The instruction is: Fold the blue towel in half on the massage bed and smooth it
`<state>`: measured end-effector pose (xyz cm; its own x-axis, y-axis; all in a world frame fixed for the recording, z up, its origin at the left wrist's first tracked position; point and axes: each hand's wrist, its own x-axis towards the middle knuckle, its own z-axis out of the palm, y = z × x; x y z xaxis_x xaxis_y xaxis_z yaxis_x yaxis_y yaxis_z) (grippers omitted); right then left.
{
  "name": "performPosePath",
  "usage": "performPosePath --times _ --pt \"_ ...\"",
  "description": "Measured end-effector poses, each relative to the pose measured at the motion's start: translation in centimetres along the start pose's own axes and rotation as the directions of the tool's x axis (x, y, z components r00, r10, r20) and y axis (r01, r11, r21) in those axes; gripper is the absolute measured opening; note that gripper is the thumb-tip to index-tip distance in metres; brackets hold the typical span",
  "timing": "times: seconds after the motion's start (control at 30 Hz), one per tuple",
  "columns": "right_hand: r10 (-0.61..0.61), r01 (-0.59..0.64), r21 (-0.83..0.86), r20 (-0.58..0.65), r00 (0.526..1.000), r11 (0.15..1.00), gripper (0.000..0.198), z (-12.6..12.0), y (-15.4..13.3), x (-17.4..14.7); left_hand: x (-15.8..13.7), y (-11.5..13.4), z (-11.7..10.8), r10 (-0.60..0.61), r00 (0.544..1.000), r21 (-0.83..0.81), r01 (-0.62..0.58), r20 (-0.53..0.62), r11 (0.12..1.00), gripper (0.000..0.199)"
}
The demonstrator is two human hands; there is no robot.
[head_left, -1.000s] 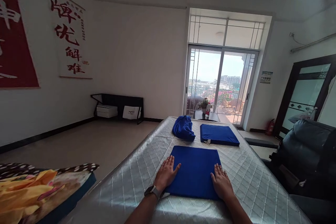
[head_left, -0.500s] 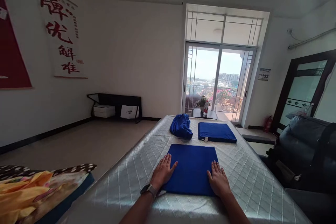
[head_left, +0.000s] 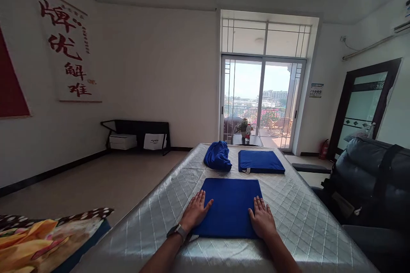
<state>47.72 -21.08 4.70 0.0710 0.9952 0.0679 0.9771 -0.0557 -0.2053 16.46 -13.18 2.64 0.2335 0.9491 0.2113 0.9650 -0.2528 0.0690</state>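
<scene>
A flat, squarely folded blue cloth (head_left: 229,209) lies on the silver quilted table cover (head_left: 153,217) in front of me. Flat on its left edge rests my left hand (head_left: 194,212), fingers stretched out and thumb spread; a dark watch is on that wrist. My right hand (head_left: 262,218) lies open on the cloth's right edge, fingers pointing away from me. Beyond the cloth, a crumpled blue cloth bundle (head_left: 218,156) sits to the left. Beside it on the right is a neat stack of folded blue cloth (head_left: 261,162) with a small white tag at its near edge.
A patterned yellow and brown fabric (head_left: 41,243) lies low at the left. To the right stands a dark padded chair (head_left: 368,179) with a strap over it. Past the far table edge, a small table (head_left: 237,140) holds a plant and a bottle (head_left: 247,132), before a sliding glass door.
The view has shifted slightly, so the scene sits a little further left and lower. Both hands stay flat on the folded cloth's side edges, with no clear movement against it.
</scene>
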Motion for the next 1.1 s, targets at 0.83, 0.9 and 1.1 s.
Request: performPosePath --times 0.83,0.9,1.1 --pt "-0.002 0.002 0.036 -0.009 1.000 0.999 0.067 -0.2 0.0 -0.3 -1.6 9.7 0.2 0.301 0.953 -0.126 -0.295 0.029 0.947 0.071" --pt "0.000 0.000 0.040 -0.003 1.000 0.999 0.067 -0.2 0.0 -0.2 -2.3 5.7 0.3 0.263 0.964 -0.082 -0.260 0.031 0.962 0.065" --pt "0.002 -0.003 0.013 0.012 1.000 1.000 0.068 -0.4 -0.1 -0.3 -4.5 -0.8 -0.5 0.235 0.972 -0.011 -0.235 0.006 0.972 0.048"
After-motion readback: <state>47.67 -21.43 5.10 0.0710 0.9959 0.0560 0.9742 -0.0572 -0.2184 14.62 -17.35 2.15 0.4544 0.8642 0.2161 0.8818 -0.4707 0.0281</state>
